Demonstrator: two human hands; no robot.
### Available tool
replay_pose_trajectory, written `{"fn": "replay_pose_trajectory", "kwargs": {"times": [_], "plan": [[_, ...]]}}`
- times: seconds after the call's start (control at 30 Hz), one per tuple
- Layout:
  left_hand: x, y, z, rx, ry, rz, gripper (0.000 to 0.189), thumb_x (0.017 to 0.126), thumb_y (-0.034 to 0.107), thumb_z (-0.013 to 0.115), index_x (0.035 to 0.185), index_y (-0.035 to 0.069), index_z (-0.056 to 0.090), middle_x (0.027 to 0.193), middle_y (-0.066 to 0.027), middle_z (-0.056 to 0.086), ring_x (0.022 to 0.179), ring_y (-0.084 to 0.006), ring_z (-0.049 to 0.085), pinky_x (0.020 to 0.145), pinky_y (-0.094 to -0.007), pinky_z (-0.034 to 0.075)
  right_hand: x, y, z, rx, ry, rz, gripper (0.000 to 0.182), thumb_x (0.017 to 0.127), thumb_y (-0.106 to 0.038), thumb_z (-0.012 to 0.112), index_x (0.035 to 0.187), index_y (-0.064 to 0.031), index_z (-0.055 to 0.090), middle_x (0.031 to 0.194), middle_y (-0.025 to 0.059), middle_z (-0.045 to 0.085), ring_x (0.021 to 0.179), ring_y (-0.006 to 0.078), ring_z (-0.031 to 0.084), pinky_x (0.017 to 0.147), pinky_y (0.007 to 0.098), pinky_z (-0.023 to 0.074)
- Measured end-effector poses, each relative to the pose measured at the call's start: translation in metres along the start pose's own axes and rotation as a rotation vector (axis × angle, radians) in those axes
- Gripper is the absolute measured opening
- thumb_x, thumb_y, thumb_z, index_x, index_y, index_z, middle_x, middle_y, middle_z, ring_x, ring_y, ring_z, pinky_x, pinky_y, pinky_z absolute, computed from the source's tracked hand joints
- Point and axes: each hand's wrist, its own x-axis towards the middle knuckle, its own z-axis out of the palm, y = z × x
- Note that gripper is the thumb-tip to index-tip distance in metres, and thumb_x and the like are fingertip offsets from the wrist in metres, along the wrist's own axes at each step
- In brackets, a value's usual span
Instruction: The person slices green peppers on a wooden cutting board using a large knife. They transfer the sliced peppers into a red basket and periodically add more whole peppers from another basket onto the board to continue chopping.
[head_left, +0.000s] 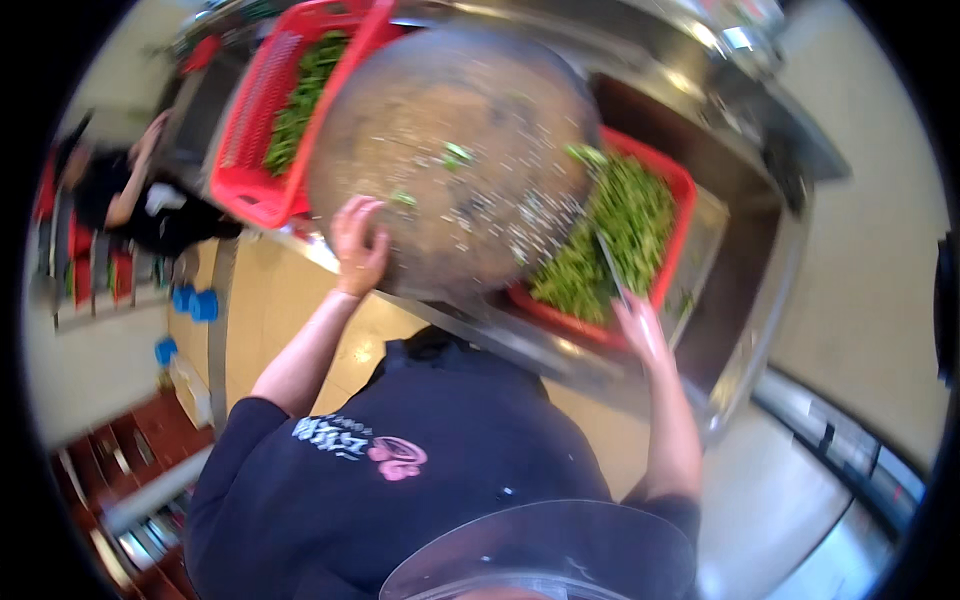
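Note:
A large round chopping board (450, 112), scattered with small pale bits and a few green pieces, lies in front of me. My left hand (360, 244) rests at its near left edge, fingers apart, holding nothing. In my right hand (640, 326) is a knife (611, 262), its blade over the cut green vegetables (626, 217) that fill a red plastic basket (681, 225) to the right of the board. The blade's far end is blurred among the greens. Left of the board stands another red basket (244, 142) with chopped greens (309, 97) along one side.
The right basket sits in a stainless steel sink (750, 277) with a raised metal rim. A co-worker (127, 187) in dark clothes stands at the far left. Blue containers (201, 304) are on the left, near shelves (135, 450) at the lower left.

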Motion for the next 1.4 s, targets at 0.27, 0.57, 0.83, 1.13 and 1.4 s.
{"fn": "replay_pose_trajectory", "kwargs": {"times": [0.27,0.57,0.83,1.13,1.4], "plan": [[0.049,-0.052,-0.029,-0.265,0.326,-0.232,0.045,0.091,0.008,0.062,0.134,0.004,0.048,0.135,-0.0119,0.049,0.130,-0.0246,0.045,0.111,-0.0380,0.035,-0.085,-0.172,-0.001,0.022,0.385,-0.098,0.050,0.099,-0.014,0.054,0.146,-0.0022,0.045,0.129,0.0239,0.061,0.117,0.0333,0.063,0.097,0.0367,0.0481],[0.156,-0.393,-0.030,-0.723,0.843,-0.867,0.064,0.085,0.011,0.072,0.141,0.001,0.043,0.132,-0.0165,0.056,0.117,-0.0256,0.057,0.101,-0.0372,0.045,-0.012,-0.301,0.068,-0.520,0.339,0.082,0.044,0.089,-0.016,0.069,0.132,-0.0093,0.062,0.101,0.0158,0.069,0.093,0.0316,0.067,0.084,0.0408,0.0524],[0.108,-0.519,0.021,-0.389,0.821,-1.742,0.059,0.078,0.016,0.069,0.131,-0.006,0.055,0.133,-0.0244,0.059,0.122,-0.0342,0.058,0.106,-0.0404,0.044,0.149,-0.575,0.159,-0.289,0.401,-0.523,0.037,0.090,-0.013,0.067,0.126,-0.0043,0.064,0.126,0.0203,0.056,0.119,0.0356,0.055,0.101,0.0419,0.0456],[0.081,-0.544,0.048,-0.637,0.883,-1.765,0.070,0.077,0.029,0.076,0.133,-0.008,0.054,0.137,-0.0283,0.053,0.133,-0.0384,0.047,0.113,-0.0438,0.036,0.536,-0.680,0.308,-0.470,0.223,-0.738,0.051,0.092,-0.032,0.064,0.132,-0.0016,0.057,0.138,0.0263,0.048,0.129,0.0410,0.046,0.108,0.0491,0.0396],[0.083,-0.511,0.041,-0.727,0.879,-2.100,0.093,0.077,0.041,0.082,0.149,0.003,0.037,0.147,-0.0207,0.045,0.131,-0.0319,0.049,0.108,-0.0407,0.041,0.649,-0.704,0.344,-0.955,0.007,-0.655,0.064,0.096,-0.055,0.049,0.111,0.0053,0.063,0.117,0.0263,0.063,0.111,0.0397,0.061,0.096,0.0474,0.0495]]}}
